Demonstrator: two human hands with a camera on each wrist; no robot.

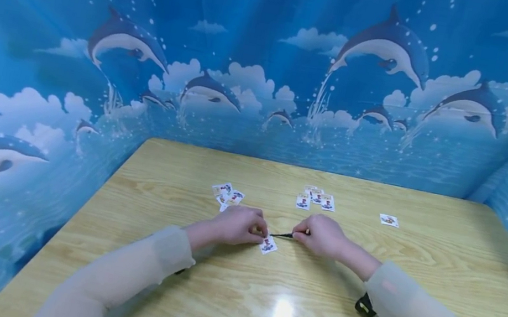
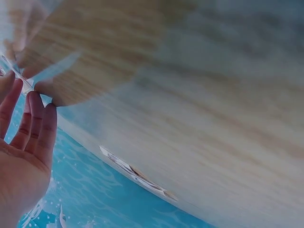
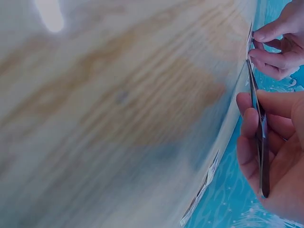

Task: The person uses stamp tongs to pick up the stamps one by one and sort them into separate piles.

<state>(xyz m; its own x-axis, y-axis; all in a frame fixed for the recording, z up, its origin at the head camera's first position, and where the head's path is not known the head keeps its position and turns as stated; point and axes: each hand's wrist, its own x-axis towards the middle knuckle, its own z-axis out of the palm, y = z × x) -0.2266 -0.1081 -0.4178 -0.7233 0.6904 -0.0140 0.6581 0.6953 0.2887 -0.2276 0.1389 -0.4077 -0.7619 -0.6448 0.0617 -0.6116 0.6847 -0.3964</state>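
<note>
My left hand pinches the edge of a small white printed card at the middle of the table, with thumb and fingertips at its upper left. My right hand grips dark tweezers between thumb and fingers. Their tips point left and reach the card's upper edge beside my left fingertips; whether they touch it I cannot tell. In the left wrist view, my left hand appears at the left edge, fingers against the tabletop.
Several similar cards overlap behind my left hand. Another overlapping group of cards lies beyond my right hand. One single card lies farther right. The wooden table ends at a blue dolphin-print curtain.
</note>
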